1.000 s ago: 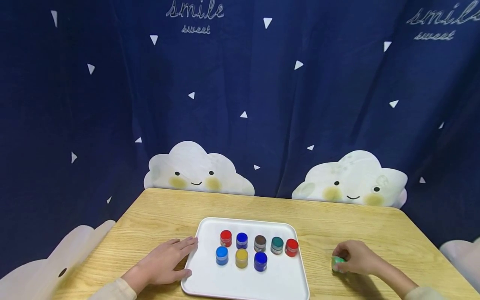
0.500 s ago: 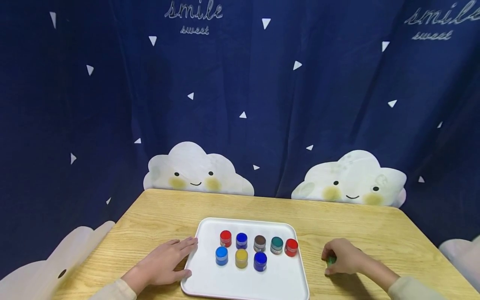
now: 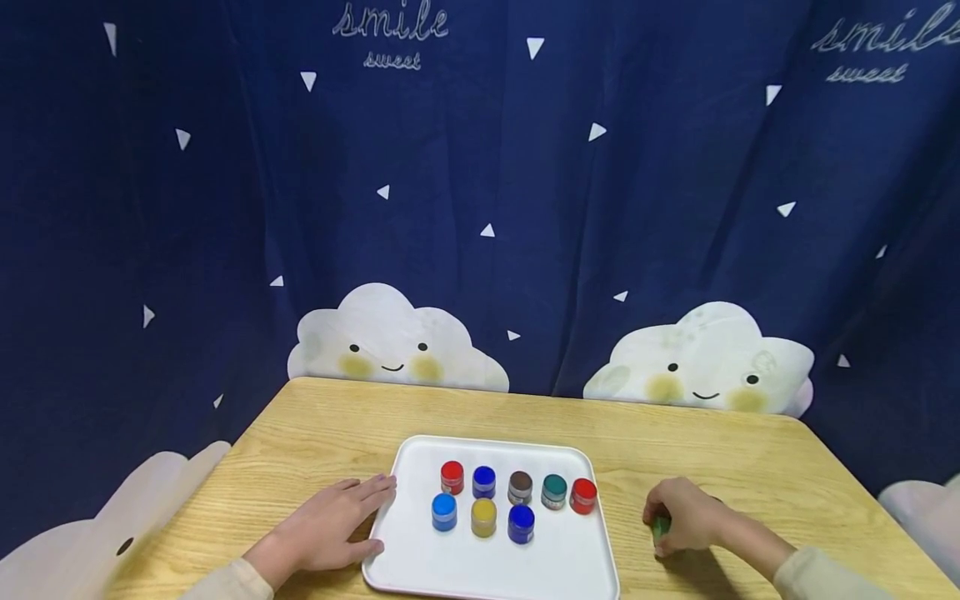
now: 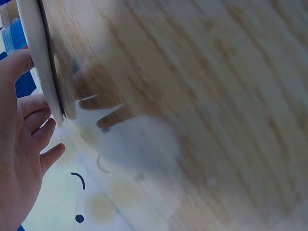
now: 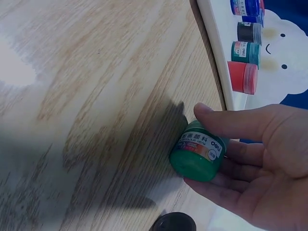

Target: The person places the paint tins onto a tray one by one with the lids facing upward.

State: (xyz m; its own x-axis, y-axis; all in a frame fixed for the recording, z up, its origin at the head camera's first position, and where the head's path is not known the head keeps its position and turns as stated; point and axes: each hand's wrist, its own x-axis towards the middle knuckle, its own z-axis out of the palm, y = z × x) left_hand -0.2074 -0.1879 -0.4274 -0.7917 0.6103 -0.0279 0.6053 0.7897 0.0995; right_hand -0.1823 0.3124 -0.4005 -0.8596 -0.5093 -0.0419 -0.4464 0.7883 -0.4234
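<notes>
My right hand (image 3: 686,517) grips a small green paint jar (image 5: 196,153) between thumb and fingers, just above or on the table to the right of the tray; whether it touches the wood I cannot tell. The jar lies tilted in the right wrist view, its label facing the camera. My left hand (image 3: 326,525) rests at the left edge of the white tray (image 3: 420,562), its fairly straight fingers touching the rim. On the tray stand several paint jars, among them a red jar (image 3: 452,477), a yellow jar (image 3: 483,517), a light blue jar (image 3: 444,511) and a teal jar (image 3: 554,491).
A black-topped jar (image 5: 174,222) stands near the right hand, mostly hidden behind it in the head view. Another red jar (image 3: 583,495) sits close to the tray's right rim. A dark blue curtain (image 3: 450,208) hangs behind the wooden table (image 3: 337,417).
Over the first half second my right hand moved left toward the tray with the green paint jar; since then it has hardly moved. The left hand and tray stayed still.
</notes>
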